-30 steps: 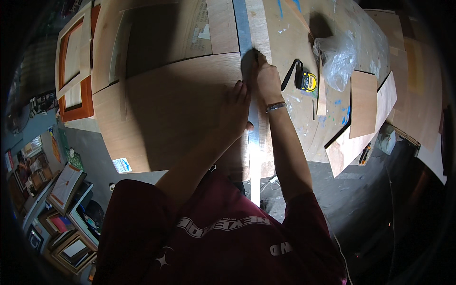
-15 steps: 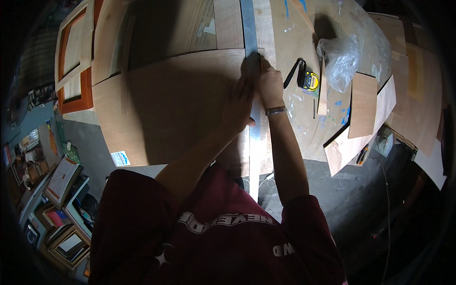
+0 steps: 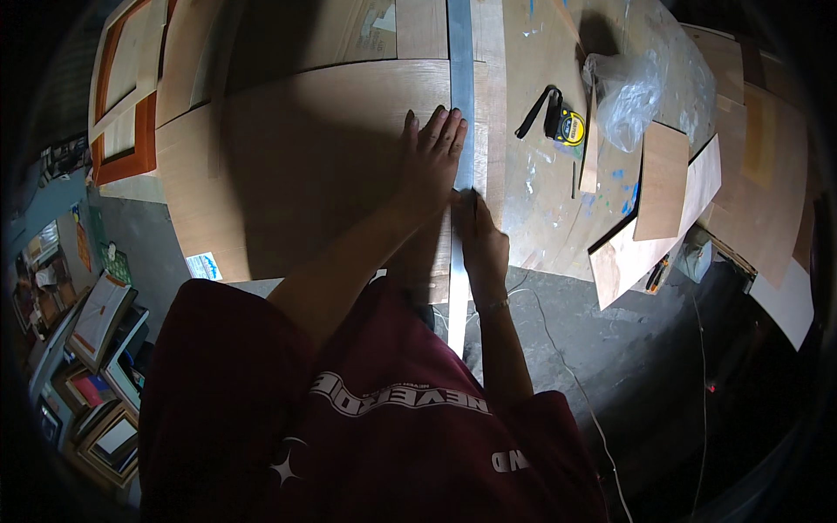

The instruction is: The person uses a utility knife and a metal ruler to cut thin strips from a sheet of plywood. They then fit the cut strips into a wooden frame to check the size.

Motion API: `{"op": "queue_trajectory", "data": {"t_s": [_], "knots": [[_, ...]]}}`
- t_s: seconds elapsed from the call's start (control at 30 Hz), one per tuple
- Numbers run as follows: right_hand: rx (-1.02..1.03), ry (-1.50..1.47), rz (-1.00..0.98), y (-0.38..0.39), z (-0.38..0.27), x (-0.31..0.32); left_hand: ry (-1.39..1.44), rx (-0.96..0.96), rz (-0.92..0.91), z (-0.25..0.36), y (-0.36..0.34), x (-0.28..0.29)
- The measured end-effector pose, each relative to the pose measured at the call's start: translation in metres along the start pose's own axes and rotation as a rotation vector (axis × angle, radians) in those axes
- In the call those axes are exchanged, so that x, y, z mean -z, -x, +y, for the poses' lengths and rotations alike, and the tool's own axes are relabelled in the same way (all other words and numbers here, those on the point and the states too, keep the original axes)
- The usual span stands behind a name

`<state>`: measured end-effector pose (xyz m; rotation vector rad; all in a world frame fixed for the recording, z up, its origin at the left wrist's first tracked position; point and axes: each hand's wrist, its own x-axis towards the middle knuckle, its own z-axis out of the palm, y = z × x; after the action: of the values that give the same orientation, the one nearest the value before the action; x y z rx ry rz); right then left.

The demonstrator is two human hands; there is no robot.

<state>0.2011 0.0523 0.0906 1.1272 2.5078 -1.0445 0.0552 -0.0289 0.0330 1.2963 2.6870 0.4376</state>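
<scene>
Metal straightedge (image 3: 466,166): on the table (image 3: 540,218), directly between the hands, left edge over or along the large plywood sheet (image 3: 305,174)
Long axis: running away from the body, nearly straight up the view, with the near end projecting past the table's near edge toward the shirt
Left hand (image 3: 433,161): laid flat, fingers a little spread and pointing away from the body, palm down on the plywood, fingertips reaching onto the straightedge's left side; nothing grasped
Right hand (image 3: 486,253): on the straightedge's right side, closer to the body than the left hand, fingers bent together with tips at the metal's edge; a dark shape there, too blurred to tell as tool or shadow, so grasp uncertain
Nearer hand: neither clearly; left overlapping from one side, right meeting the edge from the other, lower down
Hand to hand: staggered along the same line, right fingertips just below the left palm
Pale wood strip (image 3: 491,131): just right of the straightedge, parallel to it; cannot tell if separate from the sheet
Tape measure (image 3: 571,129): farther right, apart from both hands, beside a thin wooden slat (image 3: 590,144) and a clear plastic bag (image 3: 628,100)
Orange-brown frame (image 3: 126,166): far left, beyond the sheet's left edge
</scene>
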Motion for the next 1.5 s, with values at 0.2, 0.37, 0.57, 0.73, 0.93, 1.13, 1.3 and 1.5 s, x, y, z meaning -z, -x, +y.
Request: {"op": "queue_trajectory", "data": {"t_s": [0.2,0.37,0.57,0.73,0.93,1.13,1.3,1.5], "knots": [[0.007,0.085,0.009,0.059,0.044,-0.012,-0.132,-0.021,-0.14,0.0,-0.003,0.014],[0.018,0.164,0.006,0.102,0.071,-0.018,-0.168,-0.025,-0.128,0.001,-0.002,0.014],[0.028,0.172,0.057,0.111,0.072,-0.007,-0.162,-0.015,-0.192,0.0,-0.003,0.012],[0.196,-0.043,0.168,-0.019,-0.015,0.037,-0.19,-0.016,-0.124,0.001,0.001,0.01],[0.31,0.028,0.23,-0.19,-0.066,0.016,-0.057,0.006,-0.347,0.008,-0.014,0.032],[0.309,0.059,0.147,-0.21,-0.064,0.007,-0.02,0.028,-0.35,0.004,-0.013,0.037],[0.319,0.137,0.167,-0.209,-0.072,-0.002,0.023,0.06,-0.317,0.005,-0.01,0.047],[0.329,0.057,0.202,-0.162,-0.048,0.001,0.021,0.0,-0.244,-0.002,-0.009,0.041]]}}
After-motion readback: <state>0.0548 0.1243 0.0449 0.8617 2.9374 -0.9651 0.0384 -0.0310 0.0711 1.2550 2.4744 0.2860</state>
